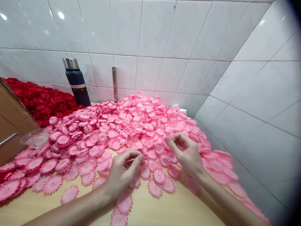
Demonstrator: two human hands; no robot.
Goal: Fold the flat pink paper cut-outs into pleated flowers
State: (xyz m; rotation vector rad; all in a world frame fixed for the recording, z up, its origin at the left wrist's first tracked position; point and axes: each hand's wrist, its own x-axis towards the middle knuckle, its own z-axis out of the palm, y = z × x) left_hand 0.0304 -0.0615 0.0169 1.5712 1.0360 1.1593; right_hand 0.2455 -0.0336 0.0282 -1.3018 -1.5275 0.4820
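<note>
A big heap of pink scalloped fabric flower petals (131, 125) covers the wooden table (150, 210) up to the tiled wall. My left hand (123, 171) hovers at the heap's near edge, thumb and fingers pinched together on a pink petal piece. My right hand (185, 152) is a little to the right and farther in, fingers curled over the petals, fingertips pinching toward the heap; what it holds, if anything, is hidden. Loose flat petals (155, 188) lie between and below both hands.
A pile of red petals (42, 100) lies at the far left behind a brown cardboard box (11, 122). A dark blue flask (77, 83) with a steel cap stands against the wall. A clear plastic cup (35, 138) rests beside the box. Tiled walls close the right side.
</note>
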